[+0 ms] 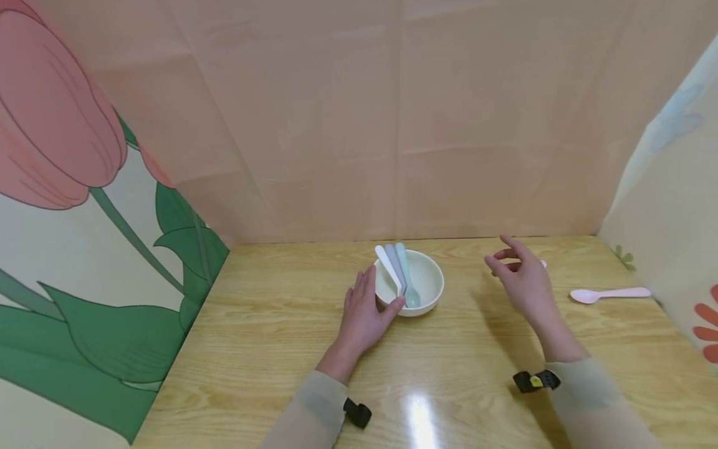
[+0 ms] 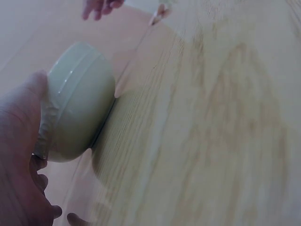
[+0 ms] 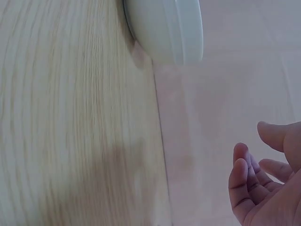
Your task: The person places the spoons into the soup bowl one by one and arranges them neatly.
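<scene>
A white bowl (image 1: 427, 274) stands on the table with several spoons leaning in it: a white spoon (image 1: 388, 269), a grey-lilac spoon (image 1: 395, 265) and a light blue spoon (image 1: 405, 274). My left hand (image 1: 364, 315) holds the bowl at its left side, thumb near the front rim, as the left wrist view also shows with the bowl's outside (image 2: 80, 103). To the right, my right hand (image 1: 524, 284) hovers over the table with loosely bent fingers and nothing between them (image 3: 268, 183). A small pale tip (image 1: 543, 264) shows behind it; the rest is hidden.
A pink spoon (image 1: 608, 294) lies on the wooden table (image 1: 269, 349) at the right. Behind the table hangs a plain peach backdrop (image 1: 336, 125). A tulip-printed panel (image 1: 112, 324) borders the left, and a pale floral panel (image 1: 673, 237) the right.
</scene>
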### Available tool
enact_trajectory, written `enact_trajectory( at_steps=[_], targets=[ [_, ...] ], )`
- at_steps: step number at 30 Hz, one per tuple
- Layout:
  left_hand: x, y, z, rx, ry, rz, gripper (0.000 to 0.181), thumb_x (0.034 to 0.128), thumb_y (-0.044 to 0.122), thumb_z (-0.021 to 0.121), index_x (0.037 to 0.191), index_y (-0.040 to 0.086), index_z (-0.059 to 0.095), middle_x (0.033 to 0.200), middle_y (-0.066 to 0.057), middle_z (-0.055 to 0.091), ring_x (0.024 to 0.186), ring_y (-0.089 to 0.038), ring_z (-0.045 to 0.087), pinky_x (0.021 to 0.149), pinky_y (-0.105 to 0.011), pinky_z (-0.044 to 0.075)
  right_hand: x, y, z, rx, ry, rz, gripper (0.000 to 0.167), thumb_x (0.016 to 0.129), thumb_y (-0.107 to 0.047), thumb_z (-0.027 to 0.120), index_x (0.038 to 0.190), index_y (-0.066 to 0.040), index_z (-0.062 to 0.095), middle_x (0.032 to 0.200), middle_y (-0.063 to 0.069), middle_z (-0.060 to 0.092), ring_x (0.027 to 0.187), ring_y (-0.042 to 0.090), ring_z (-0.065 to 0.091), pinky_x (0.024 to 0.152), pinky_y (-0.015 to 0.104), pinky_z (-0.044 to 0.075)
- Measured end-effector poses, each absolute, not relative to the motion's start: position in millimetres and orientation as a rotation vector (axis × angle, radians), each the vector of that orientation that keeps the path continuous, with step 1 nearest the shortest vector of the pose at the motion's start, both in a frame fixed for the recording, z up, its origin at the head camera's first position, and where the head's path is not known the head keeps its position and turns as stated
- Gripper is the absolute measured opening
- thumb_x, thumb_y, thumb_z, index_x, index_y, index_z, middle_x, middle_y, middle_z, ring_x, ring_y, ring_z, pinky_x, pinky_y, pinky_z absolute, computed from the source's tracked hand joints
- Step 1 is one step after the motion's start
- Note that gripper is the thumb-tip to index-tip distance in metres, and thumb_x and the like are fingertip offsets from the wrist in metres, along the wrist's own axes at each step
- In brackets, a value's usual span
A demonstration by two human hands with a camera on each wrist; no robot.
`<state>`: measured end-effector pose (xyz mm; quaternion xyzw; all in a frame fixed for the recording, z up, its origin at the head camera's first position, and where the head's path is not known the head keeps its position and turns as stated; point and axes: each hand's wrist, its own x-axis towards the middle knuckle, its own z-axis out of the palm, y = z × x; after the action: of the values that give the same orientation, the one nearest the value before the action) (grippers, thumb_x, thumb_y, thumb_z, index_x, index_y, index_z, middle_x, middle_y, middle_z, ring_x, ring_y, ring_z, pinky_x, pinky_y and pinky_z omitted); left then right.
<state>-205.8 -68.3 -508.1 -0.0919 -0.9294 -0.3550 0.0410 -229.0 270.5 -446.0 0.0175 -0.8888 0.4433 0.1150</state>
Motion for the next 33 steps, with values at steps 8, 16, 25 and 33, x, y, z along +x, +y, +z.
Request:
enact_trajectory(
  at_steps=[8,16,25,33],
  targets=[
    [-207,-68,-509,-0.282,-2.844,-1.089,0.108,0.1038,0.078,0.054,0.178,0.009,0.015,0.183,-0.013,0.021,0.169,-0.034,0.013,0.135,-0.060,0.012,-229,295,-454,-0.040,-2.596,1.307,0.078,0.112,-0.048,0.064,0.175,-0.013,0.034,0.139,0.018,0.064,0.088,-0.011,0.060,0.061,0.022,0.052],
    [-206,-68,-509,-0.285,-2.836,-1.088,0.109,0.1035,0.078,0.054,0.178,0.009,0.015,0.183,-0.013,0.021,0.169,-0.035,0.014,0.135,-0.061,0.013,-230,313,-461,-0.176,-2.606,1.318,0.081,0.111,-0.048,0.064,0.174,-0.008,0.032,0.135,0.015,0.062,0.086,-0.005,0.059,0.064,0.018,0.052],
    [-206,-68,-510,-0.282,-2.830,-1.110,0.108,0.1038,0.077,0.055,0.178,0.008,0.016,0.183,-0.014,0.022,0.169,-0.034,0.014,0.135,-0.060,0.012,-230,333,-477,-0.184,-2.611,1.362,0.081,0.113,-0.042,0.062,0.171,0.003,0.030,0.134,0.022,0.059,0.084,-0.010,0.056,0.063,0.016,0.052],
    [-206,-68,-509,-0.283,-2.830,-1.125,0.107,0.1042,0.075,0.056,0.178,0.008,0.016,0.182,-0.014,0.022,0.169,-0.034,0.014,0.135,-0.061,0.013,-235,345,-485,-0.226,-2.663,1.333,0.080,0.114,-0.040,0.061,0.169,0.009,0.029,0.136,0.031,0.058,0.083,-0.012,0.053,0.063,0.014,0.053]
  ],
)
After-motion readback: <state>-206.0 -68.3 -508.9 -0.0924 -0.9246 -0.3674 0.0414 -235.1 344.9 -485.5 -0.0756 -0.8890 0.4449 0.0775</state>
